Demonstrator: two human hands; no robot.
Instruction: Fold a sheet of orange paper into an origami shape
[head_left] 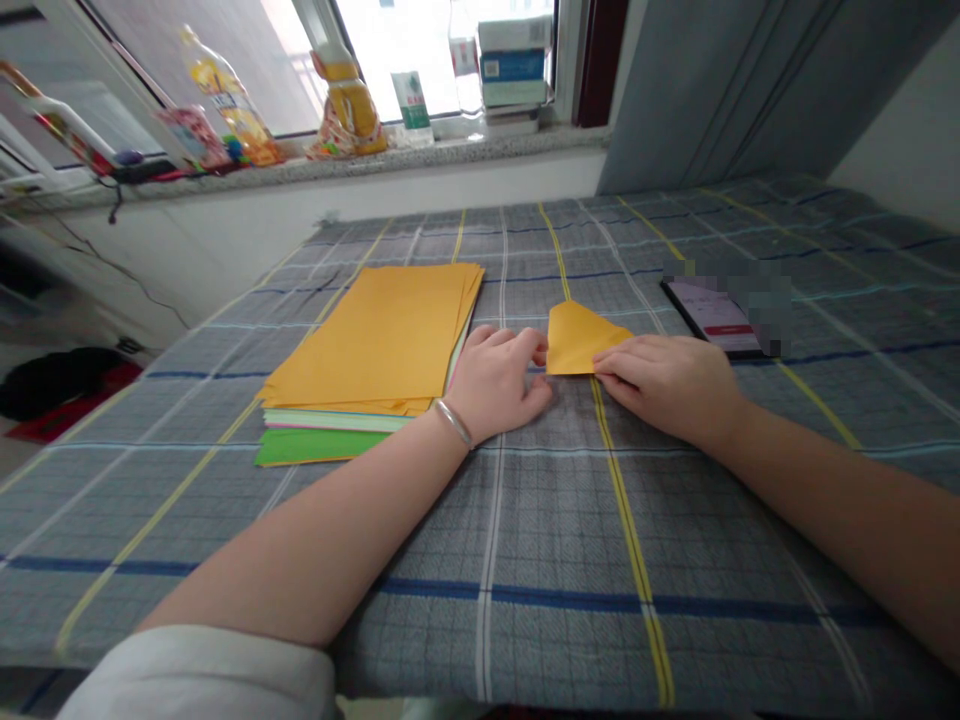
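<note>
A small folded piece of yellow-orange paper (581,340) lies on the plaid cloth between my hands. My right hand (675,385) pinches its right corner, thumb and fingers together. At the paper's left edge is my left hand (502,380), fingers curved and thumb apart, with nothing visible between them; whether its fingertips touch the paper I cannot tell. A silver bangle (454,424) circles my left wrist. Just left of that hand sits a stack of coloured paper (375,335), yellow-orange on top, with green and pale sheets showing at the near edge.
A phone (712,318) with its screen lit lies right of the folded paper. The grey plaid cloth (562,520) covers the surface. Bottles, boxes and a green-and-white carton (412,105) stand along the windowsill (450,152) behind. A grey curtain (720,90) hangs at back right.
</note>
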